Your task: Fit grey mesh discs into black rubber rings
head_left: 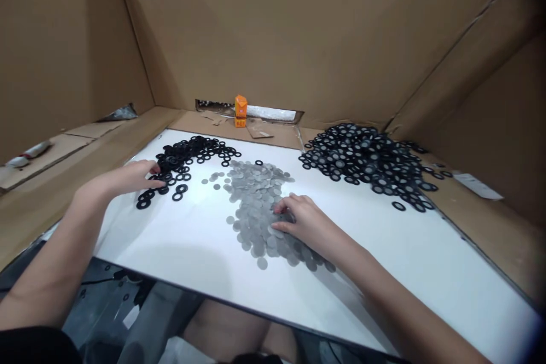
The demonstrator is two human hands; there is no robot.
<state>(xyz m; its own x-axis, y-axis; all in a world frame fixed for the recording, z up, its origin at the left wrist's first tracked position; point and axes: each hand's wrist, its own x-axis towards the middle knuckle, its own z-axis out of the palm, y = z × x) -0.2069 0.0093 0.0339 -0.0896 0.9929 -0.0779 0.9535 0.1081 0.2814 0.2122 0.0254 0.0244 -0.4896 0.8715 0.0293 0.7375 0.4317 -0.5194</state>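
One spread-out heap of grey, round, flat discs [256, 199] lies in the middle of a white rectangular tabletop [179, 244], its pieces overlapping too thickly to count. The person's right hand [301, 216] is over its right side, fingers bent down among the discs, with the thumb apart from the forefinger; whether a disc is gripped there cannot be told, since the fingertips are partly hidden.

One single black flat ring [259, 162] sits at the far edge of the discs. To the left is one heap of plain black flat rings [191, 151], again past counting, with several scattered along its near side. The left hand [143, 175] reaches in at its left edge, thumb and forefinger parted, with black rings around the fingertips.

On the right lies the third and largest heap, black rings with grey centres [362, 156], some spilling past the tabletop's right edge; one ring [398, 205] lies just apart on its near side.

Beyond the tabletop, one orange block [241, 107] stands before one long slot [273, 114] in the brown cardboard wall [256, 40]. One white paper slip [478, 186] lies at the far right.
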